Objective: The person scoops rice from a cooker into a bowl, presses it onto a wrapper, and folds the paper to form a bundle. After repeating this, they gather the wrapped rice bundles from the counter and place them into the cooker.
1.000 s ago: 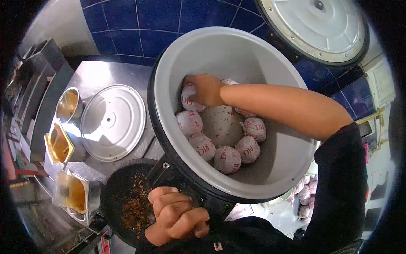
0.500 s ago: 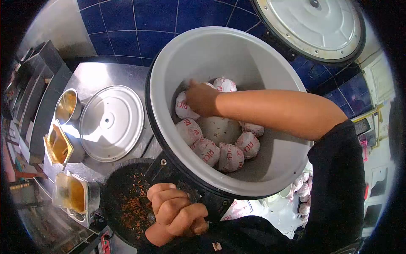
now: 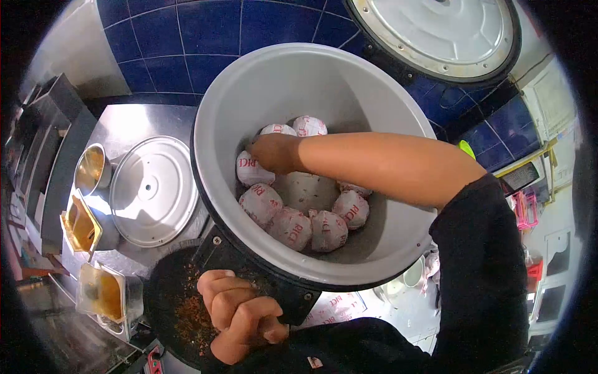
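My right hand (image 3: 279, 154) reaches into a deep grey-white round tub (image 3: 261, 75). Its fingertips are at a paper-wrapped rice ball (image 3: 250, 172) printed "RICE" in red. The fingers are largely hidden, so whether they grip it cannot be seen. Another wrapped rice ball (image 3: 309, 126) sits just beyond, and several more form a ring on the tub's floor. Low in the view, my left hand (image 3: 240, 315) is curled into a fist beside the tub's black outer rim. Anything inside that fist is hidden.
A black pan (image 3: 168, 293) with reddish-brown crumbs lies under my left hand. A round metal lid (image 3: 152, 190) rests on the steel counter, beside containers of orange-brown food (image 3: 111, 296). The tub's raised lid (image 3: 436, 37) stands against blue tiles.
The tub and counter have shifted left in the view. My right hand has moved slightly lower within the tub, showing more of the rice ball behind it. My left fist keeps its shape.
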Tool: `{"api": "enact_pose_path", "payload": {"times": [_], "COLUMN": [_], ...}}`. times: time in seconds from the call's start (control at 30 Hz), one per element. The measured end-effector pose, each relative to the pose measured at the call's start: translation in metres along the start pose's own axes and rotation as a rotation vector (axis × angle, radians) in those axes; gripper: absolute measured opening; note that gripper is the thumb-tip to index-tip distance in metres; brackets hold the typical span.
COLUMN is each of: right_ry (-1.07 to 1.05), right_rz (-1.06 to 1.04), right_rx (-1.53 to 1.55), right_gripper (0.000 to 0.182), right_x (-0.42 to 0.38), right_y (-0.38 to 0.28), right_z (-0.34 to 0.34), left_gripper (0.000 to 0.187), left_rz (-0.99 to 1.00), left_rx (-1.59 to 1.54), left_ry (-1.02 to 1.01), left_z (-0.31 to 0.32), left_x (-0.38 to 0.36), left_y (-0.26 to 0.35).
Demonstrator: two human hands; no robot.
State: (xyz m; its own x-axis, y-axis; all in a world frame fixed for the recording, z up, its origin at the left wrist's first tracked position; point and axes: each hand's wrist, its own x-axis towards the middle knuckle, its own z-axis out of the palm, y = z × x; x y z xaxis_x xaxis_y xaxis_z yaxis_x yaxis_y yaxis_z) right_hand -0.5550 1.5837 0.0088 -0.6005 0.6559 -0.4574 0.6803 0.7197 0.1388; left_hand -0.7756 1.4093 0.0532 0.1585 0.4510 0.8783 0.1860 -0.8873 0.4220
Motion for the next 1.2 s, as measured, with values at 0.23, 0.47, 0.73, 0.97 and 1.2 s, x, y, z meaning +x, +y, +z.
{"api": "enact_pose_path", "payload": {"times": [0.23,0.47,0.73,0.97,1.2], "right_ry": [0.093,0.123,0.107,0.525,1.127], "right_rz": [0.372,0.339,0.245,0.26,1.016], "right_rx": [0.254,0.239,0.28,0.43,0.382], "right_gripper": [0.014,0.015,0.015,0.034,0.042], "right_x": [-0.012,-0.008,0.026,-0.134,-0.41], "right_y": [-0.011,-0.021,0.007,-0.023,-0.147], "right_z": [-0.037,-0.028,0.008,-0.155,-0.141], "left_gripper": [0.022,0.033,0.027,0.035,0.047], "left_rz": [-0.03,-0.1,-0.078,-0.124,-0.04], "left_rx": [0.034,0.07,0.07,0.091,0.143], "left_ry": [0.009,-0.026,0.039,0.107,0.147], "left_z": [0.0,-0.002,0.002,0.01,0.007], "left_x": [-0.001,-0.003,0.001,0.0,-0.021], "left_y": [-0.001,0.006,0.006,0.009,-0.015]}}
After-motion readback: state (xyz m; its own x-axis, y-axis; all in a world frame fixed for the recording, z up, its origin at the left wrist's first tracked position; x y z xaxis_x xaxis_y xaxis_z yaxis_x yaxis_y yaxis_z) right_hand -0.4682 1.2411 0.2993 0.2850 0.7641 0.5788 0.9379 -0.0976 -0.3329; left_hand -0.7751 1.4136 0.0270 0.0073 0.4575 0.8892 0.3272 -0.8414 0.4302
